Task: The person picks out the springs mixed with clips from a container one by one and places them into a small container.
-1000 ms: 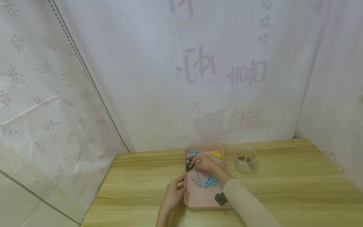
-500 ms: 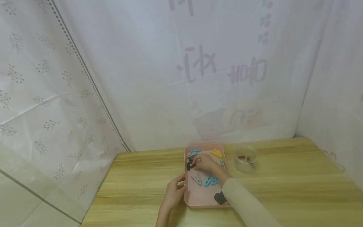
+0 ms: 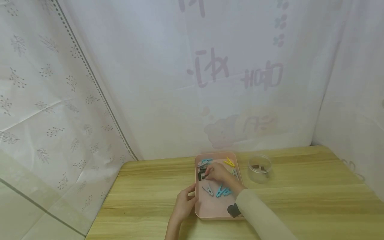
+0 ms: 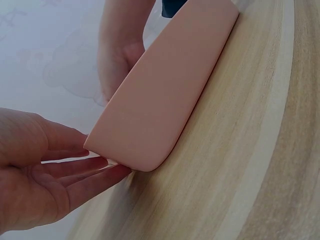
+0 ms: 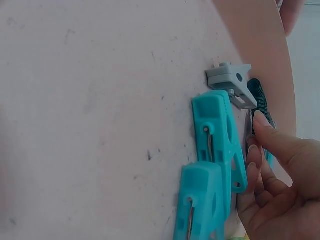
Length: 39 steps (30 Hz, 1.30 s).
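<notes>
Wooden tabletop (image 3: 144,196) carried a pink tray (image 3: 210,211), the left hand (image 3: 183,202) touching it, fingers straight. At its left side, the right hand (image 3: 218,172) pinched 1 dark coil (image 3: 204,177); sorting seemed partly done, clothespins (image 3: 220,191) remaining.

Left grip (image 3: 184,204): digits extended, nearly straight, thumb apart from the fingers; bare left forearm (image 3: 173,228) runs back toward the body. Right grip (image 3: 219,173): beyond and to the right of the left one, thumb and index pinching, other fingers curled inward. Right forearm, in a pale sleeve (image 3: 261,215), trails behind it, slanting rightward.
</notes>
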Available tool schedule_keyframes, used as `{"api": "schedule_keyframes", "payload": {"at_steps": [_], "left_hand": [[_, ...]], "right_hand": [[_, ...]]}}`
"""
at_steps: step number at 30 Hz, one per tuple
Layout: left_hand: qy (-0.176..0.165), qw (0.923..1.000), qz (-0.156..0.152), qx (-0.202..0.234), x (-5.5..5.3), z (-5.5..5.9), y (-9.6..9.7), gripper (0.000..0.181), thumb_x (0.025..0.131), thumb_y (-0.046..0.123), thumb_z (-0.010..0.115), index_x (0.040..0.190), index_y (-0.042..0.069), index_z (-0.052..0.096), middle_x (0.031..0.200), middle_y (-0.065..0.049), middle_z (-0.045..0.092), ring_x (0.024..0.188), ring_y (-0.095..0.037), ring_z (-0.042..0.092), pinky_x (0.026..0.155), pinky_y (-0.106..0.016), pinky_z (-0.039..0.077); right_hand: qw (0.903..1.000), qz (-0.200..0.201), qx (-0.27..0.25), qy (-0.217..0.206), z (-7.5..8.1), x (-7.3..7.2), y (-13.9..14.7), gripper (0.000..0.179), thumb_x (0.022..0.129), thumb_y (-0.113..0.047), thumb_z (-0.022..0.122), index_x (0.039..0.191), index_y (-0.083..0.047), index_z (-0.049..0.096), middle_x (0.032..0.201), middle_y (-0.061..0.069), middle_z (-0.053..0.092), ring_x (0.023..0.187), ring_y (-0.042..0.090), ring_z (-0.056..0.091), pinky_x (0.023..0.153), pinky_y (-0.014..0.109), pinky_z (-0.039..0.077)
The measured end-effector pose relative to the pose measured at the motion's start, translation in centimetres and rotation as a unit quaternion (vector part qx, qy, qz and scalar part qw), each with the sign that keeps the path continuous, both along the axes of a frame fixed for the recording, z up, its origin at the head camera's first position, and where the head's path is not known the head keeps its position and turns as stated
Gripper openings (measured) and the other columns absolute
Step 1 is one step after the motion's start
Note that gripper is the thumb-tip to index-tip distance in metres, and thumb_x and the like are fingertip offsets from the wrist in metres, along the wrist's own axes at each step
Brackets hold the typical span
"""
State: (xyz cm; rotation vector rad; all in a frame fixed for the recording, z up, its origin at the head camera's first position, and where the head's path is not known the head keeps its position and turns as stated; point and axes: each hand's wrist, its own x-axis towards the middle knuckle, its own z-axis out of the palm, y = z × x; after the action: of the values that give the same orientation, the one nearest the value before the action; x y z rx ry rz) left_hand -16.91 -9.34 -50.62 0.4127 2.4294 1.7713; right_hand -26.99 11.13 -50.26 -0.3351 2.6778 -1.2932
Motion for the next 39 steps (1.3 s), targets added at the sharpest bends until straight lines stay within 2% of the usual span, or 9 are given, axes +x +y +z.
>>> {"api": "schedule_keyframes", "payload": {"at_steps": [7,14,22,33,39], "left_hand": [[-0.002,1.0,-0.001,0.003,0.0,0.0,0.0,0.052,0.096,-0.01,0.064,0.146,-0.014,0.051,0.132,-0.038,0.06,0.111,-0.056,0.069,0.09,-0.051,0.065],[-0.003,1.0,-0.005,0.007,0.0,-0.1,-0.1,0.052,0.096,-0.01,0.063,0.146,-0.015,0.05,0.132,-0.038,0.06,0.111,-0.056,0.069,0.089,-0.051,0.065],[-0.006,1.0,-0.002,0.007,0.0,-0.1,-0.1,0.052,0.097,-0.011,0.063,0.147,-0.015,0.05,0.133,-0.038,0.059,0.112,-0.056,0.069,0.089,-0.051,0.065],[0.01,0.9998,0.002,-0.015,0.1,0.2,0.1,0.051,0.096,-0.011,0.064,0.145,-0.016,0.052,0.131,-0.037,0.061,0.109,-0.054,0.07,0.089,-0.048,0.066],[0.007,0.9999,0.001,-0.012,0.1,0.1,0.1,0.051,0.096,-0.011,0.064,0.145,-0.017,0.051,0.132,-0.038,0.061,0.109,-0.055,0.07,0.089,-0.047,0.066]], "right_hand": [[0.9997,0.007,-0.023,-0.003,0.4,0.4,0.3,0.007,0.088,-0.002,0.081,0.091,0.0,0.075,0.103,0.009,0.072,0.07,0.013,0.053,0.06,0.021,0.046],[0.9988,0.019,-0.045,0.001,0.7,0.9,0.6,0.008,0.089,-0.001,0.079,0.094,0.003,0.075,0.084,0.008,0.069,0.064,0.014,0.056,0.056,0.022,0.048],[0.9974,0.023,-0.066,-0.015,0.3,0.6,1.0,0.006,0.091,-0.001,0.078,0.095,0.002,0.075,0.087,0.006,0.069,0.063,0.013,0.054,0.057,0.023,0.047],[0.9971,0.015,-0.071,-0.024,0.8,0.8,1.1,0.005,0.092,-0.003,0.077,0.095,0.001,0.075,0.082,0.007,0.068,0.059,0.013,0.053,0.053,0.022,0.045],[0.9983,0.004,-0.056,-0.017,0.9,0.9,1.0,0.005,0.093,-0.004,0.077,0.096,0.0,0.076,0.088,0.006,0.068,0.059,0.013,0.054,0.052,0.021,0.044]]}}
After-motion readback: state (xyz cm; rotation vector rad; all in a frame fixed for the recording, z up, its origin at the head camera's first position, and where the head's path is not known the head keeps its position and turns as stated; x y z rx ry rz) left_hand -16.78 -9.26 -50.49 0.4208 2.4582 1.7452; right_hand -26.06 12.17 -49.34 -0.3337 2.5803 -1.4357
